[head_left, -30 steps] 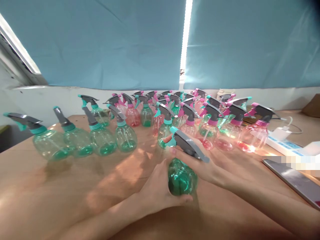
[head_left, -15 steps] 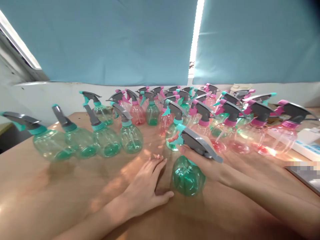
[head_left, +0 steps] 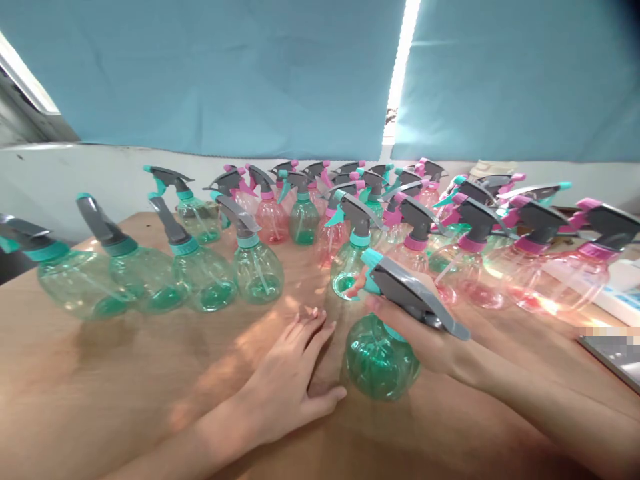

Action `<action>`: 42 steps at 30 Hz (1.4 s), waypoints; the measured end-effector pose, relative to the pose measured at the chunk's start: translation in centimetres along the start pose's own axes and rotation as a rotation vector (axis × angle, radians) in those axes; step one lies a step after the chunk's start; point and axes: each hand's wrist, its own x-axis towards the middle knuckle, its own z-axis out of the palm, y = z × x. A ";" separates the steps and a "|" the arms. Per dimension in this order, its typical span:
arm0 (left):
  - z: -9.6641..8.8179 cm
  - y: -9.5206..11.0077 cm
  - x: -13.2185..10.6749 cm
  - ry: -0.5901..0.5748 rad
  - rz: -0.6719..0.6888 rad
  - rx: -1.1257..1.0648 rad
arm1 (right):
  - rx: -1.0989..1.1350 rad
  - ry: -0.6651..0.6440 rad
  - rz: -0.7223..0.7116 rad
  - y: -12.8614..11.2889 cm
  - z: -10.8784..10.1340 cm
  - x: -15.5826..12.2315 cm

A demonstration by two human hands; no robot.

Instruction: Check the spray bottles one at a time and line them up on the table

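Observation:
A green spray bottle with a grey and teal trigger head is in my right hand, which wraps round its neck, fingers by the trigger. The bottle tilts a little, and I cannot tell whether its base touches the table. My left hand lies flat on the wooden table, fingers spread, just left of that bottle and holding nothing. Just behind my right hand stands another green spray bottle. Beyond my left hand, a clear green spray bottle ends a row of several.
Several pink spray bottles stand in a row on the right, with more pink and green ones behind. A white power strip and a dark flat device lie at the right. A blue curtain hangs at the back.
The view has come slightly closer. The held spray bottle appears a bit larger and shifted right, still in my right hand. My left hand stays flat in place.

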 end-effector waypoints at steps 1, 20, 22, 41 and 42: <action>0.0 0.0 0.0 0.006 0.004 -0.002 | -0.007 -0.001 0.018 0.1 0.0 0.0; 0.1 -0.1 0.0 -0.028 0.020 0.055 | 0.072 -0.088 0.182 0.5 -0.3 -0.4; 0.1 0.0 0.0 -0.034 0.027 0.067 | 0.073 -0.094 0.199 0.3 -0.3 -0.2; -0.1 0.0 0.1 -0.066 0.063 0.151 | 0.115 -0.075 0.191 0.1 -0.2 0.2; -0.1 0.0 0.1 -0.067 0.063 0.149 | 0.111 -0.079 0.195 0.1 -0.2 0.2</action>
